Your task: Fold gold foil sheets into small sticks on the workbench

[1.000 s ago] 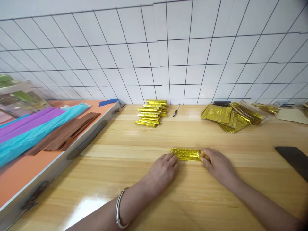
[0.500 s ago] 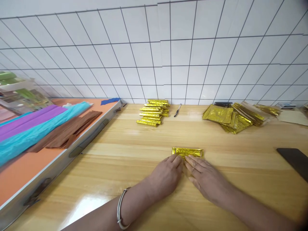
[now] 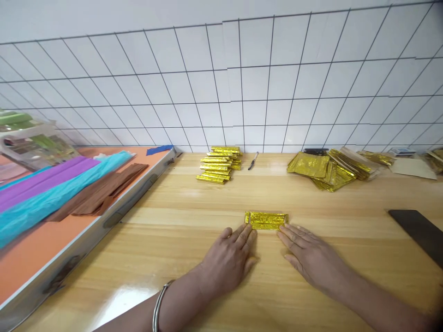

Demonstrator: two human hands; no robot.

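A folded strip of gold foil paper (image 3: 266, 220) lies flat on the wooden table (image 3: 166, 258) in front of me. My left hand (image 3: 232, 253) rests its stretched fingertips on the strip's near left corner. At the near right corner, the fingertips of my right hand (image 3: 308, 253) touch the foil in the same flat way. Both hands lie palm down with fingers extended, and neither grips anything. Farther back sits a pile of narrow folded gold strips (image 3: 219, 166). To the right of it lies a stack of wider gold foil sheets (image 3: 309, 166).
A pen (image 3: 253, 161) lies near the tiled wall. At right is a dark flat object (image 3: 415, 230), with a beige sheet (image 3: 413, 168) behind. On the left, an orange-topped board (image 3: 31, 263) bears purple, turquoise and brown crepe paper (image 3: 100, 191) and a clear plastic box (image 3: 38, 143).
My hands have moved apart from the middle of the strip to its two ends, with the fingers spreading flat. More of the foil now shows. The view has shifted slightly.
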